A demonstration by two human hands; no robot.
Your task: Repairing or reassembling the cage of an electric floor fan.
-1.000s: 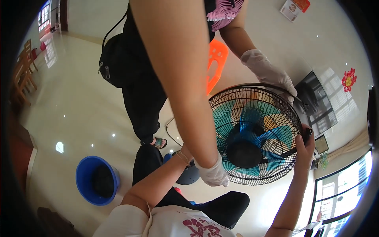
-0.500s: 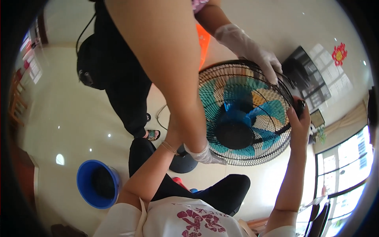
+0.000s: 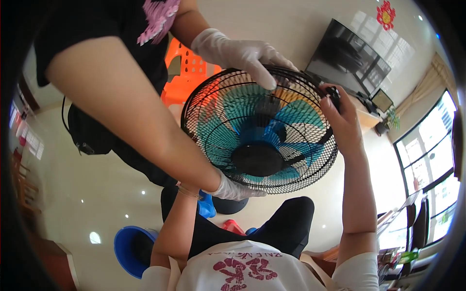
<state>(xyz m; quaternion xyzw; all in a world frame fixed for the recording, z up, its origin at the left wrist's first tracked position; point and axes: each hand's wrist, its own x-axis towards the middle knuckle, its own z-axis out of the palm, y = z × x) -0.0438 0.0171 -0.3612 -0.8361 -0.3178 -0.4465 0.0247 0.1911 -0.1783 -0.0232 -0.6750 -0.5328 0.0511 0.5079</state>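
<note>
A fan head with a black wire guard (image 3: 204, 165) and blue-green blades (image 3: 301, 114) is held up in front of me, its round dark hub facing me. At the guard's right rim, my right hand (image 3: 343, 114) is closed around the edge by a small black fitting. My left forearm (image 3: 175, 220) reaches up from below; the hand and its fingers are hidden behind a co-worker's arm (image 3: 131, 116). That person's gloved hands are on the guard too: one glove (image 3: 242, 56) at the top rim, the other glove (image 3: 233, 189) at the lower left rim.
Behind the fan stands an orange plastic chair (image 3: 187, 68). A blue bucket (image 3: 127, 262) sits on the floor at lower left, and a dark round base (image 3: 230, 205) below the fan. A television (image 3: 347, 56) and a plant (image 3: 388, 121) are at the far right.
The fan head now appears further left in view, with my right hand still at its rim. The co-worker's arms and body have shifted left; the orange chair shows more.
</note>
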